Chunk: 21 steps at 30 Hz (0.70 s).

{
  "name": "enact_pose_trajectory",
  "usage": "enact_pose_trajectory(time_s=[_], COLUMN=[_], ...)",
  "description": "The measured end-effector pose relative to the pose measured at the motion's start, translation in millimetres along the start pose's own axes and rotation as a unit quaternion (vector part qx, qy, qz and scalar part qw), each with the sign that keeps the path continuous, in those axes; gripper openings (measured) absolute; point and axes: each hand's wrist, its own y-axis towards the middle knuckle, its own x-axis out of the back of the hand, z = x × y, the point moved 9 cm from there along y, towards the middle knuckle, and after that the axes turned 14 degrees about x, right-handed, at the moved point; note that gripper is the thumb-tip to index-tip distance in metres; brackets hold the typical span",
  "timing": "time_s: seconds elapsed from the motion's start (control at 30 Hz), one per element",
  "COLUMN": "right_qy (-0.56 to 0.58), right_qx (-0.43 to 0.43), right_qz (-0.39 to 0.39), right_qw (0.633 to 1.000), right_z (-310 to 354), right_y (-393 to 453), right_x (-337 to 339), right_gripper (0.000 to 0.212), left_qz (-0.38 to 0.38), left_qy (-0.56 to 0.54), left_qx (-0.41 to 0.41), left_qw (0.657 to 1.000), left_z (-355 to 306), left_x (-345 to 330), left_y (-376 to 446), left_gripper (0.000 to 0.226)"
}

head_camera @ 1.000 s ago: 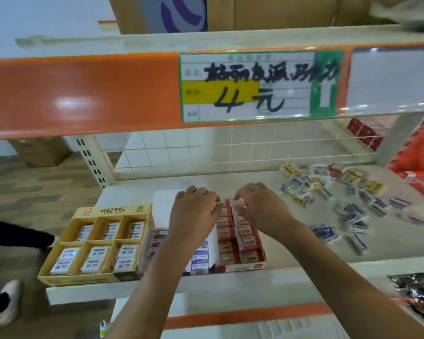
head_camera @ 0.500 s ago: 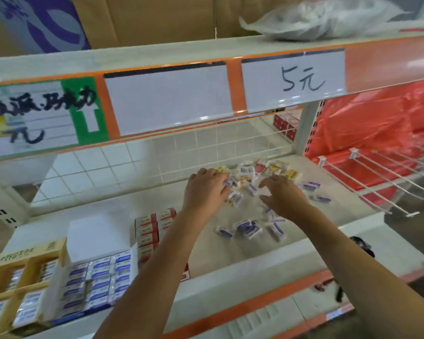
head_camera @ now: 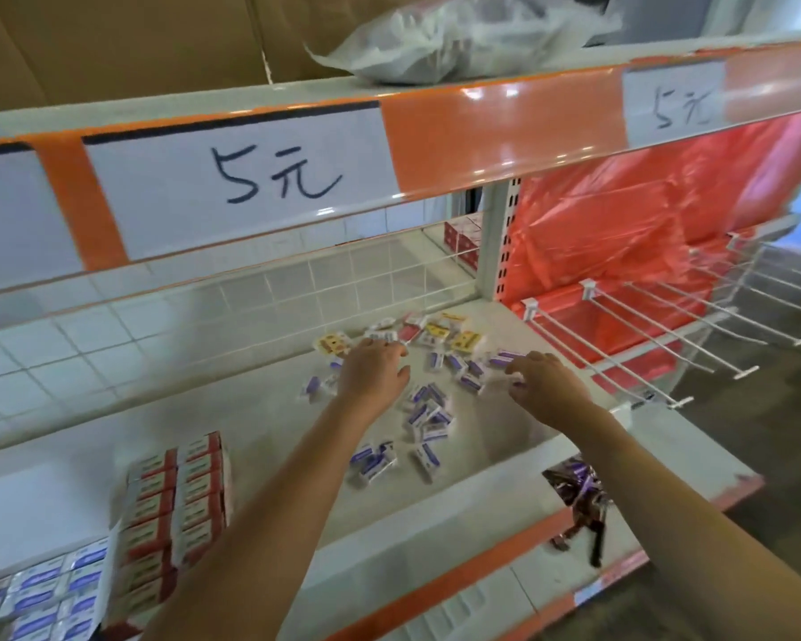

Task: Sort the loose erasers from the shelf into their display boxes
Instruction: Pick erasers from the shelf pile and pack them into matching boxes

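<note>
1. On the shelf (head_camera: 260, 409) lies a scatter of loose erasers (head_camera: 428, 416), mostly blue-and-white, with a few yellow and red ones (head_camera: 435, 333) at the back by the wire grid.
2. Both hands reach into that scatter, a little apart from each other.
3. Left hand (head_camera: 375, 372) rests palm down on the back erasers, fingers bent; whether it grips one I cannot tell.
4. Right hand (head_camera: 546, 386) hovers over the pile's right edge, its fingertips curled around a blue-and-white eraser (head_camera: 505, 360).
5. Red box (head_camera: 176, 497) sits at the shelf's front left, its rows filled with red-and-white erasers, well apart from the loose pile.
6. Blue box (head_camera: 42, 594) stands just beside it on the left, packed with blue-and-white erasers.
7. Above, a price tag (head_camera: 250, 178) reads "5元".
</note>
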Motion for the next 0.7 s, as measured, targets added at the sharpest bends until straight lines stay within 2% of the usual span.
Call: enact_pose_trajectory(time_s=[0.27,0.5,0.7], right_qy=[-0.010,0.003,0.014], right_qx=[0.005,0.040,0.050], right_qz=[0.025,-0.001,-0.011], right_qw=[1.000,0.999,0.999], right_z=[-35,-41,-42], right_y=[4,12,16], right_x=[-8,-12,-14], right_gripper=[0.033,0.024,0.025], left_qz=[-0.022,-0.005,-0.004], left_qy=[0.032,0.107,0.101], left_qx=[0.022,0.045,0.069], left_qw=[0.999,0.993,0.993], left_z=[-12,-12,-10], left_x=[-22,-40,-48], left_y=[46,79,91], left_gripper=[0.044,0.040,0.039])
